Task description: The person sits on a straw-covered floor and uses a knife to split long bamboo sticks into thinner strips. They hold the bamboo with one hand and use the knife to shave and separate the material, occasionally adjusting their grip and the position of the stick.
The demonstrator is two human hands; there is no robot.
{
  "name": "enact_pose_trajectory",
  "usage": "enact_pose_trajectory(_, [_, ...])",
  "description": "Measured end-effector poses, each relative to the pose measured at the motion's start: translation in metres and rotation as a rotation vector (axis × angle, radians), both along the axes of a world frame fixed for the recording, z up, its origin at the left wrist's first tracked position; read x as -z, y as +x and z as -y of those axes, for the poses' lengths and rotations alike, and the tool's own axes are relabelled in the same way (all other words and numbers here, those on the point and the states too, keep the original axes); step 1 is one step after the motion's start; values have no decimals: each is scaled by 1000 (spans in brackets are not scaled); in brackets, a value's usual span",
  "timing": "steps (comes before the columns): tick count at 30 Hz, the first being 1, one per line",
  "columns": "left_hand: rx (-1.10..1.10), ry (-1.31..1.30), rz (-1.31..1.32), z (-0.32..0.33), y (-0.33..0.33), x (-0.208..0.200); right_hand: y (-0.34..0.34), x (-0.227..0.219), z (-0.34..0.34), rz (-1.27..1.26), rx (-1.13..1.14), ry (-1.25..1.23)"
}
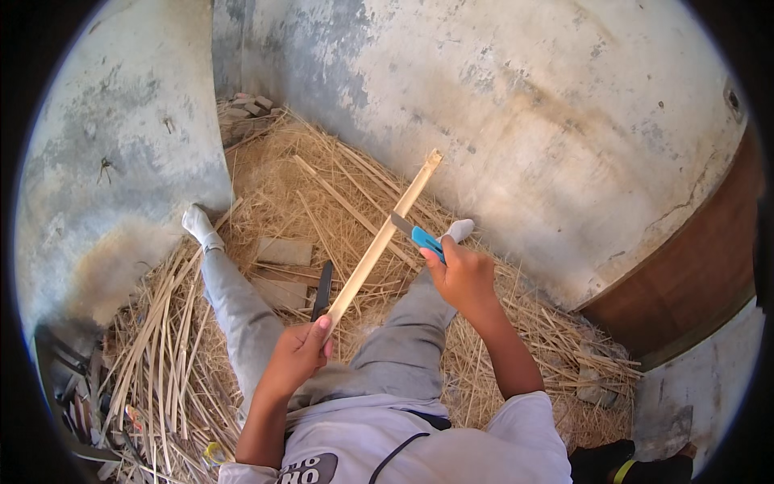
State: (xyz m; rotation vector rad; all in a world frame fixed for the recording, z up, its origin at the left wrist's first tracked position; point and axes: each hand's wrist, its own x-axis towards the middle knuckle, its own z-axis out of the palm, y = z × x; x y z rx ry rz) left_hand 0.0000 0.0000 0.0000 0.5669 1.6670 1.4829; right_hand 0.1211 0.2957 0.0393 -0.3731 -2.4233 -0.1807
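My left hand (297, 355) is closed round the lower end of a pale bamboo strip (371, 256), which slants up and away to the right. In my right hand (463, 276) is a blue-handled utility knife (427, 241), fingers wrapped round the handle. Its blade (400, 223) lies across the strip at about the upper middle, touching or very close to it. Between my legs, a dark, long blade-like tool (322, 289) stands near my left hand; its lower end is hidden behind that hand.
Shavings and loose bamboo strips (165, 355) cover the floor around my outstretched legs. Flat tile-like slabs (284, 251) lie between my feet. Peeling plaster walls (516, 121) rise ahead and left, with broken bricks (250, 106) in the far corner. A brown panel (685, 266) stands at the right.
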Motion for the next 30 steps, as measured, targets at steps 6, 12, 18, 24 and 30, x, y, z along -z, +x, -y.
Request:
enact_pose_trajectory(6, [-42,-22,-82,6,-2,0,-26,-20,-24,-124,95,-21])
enact_pose_trajectory(12, [48,-61,-186,19,20,40,-9,-43,-86,-599,164,-720])
enact_pose_trajectory(18, [-23,-50,-77,11,9,26,-17,10,27,-152,-170,-622])
enact_pose_trajectory(24, [-85,-5,-86,14,7,30,-13,21,56,189,-318,-480])
enact_pose_trajectory(30, [-74,-24,-153,9,10,33,-11,26,69,322,-404,-312])
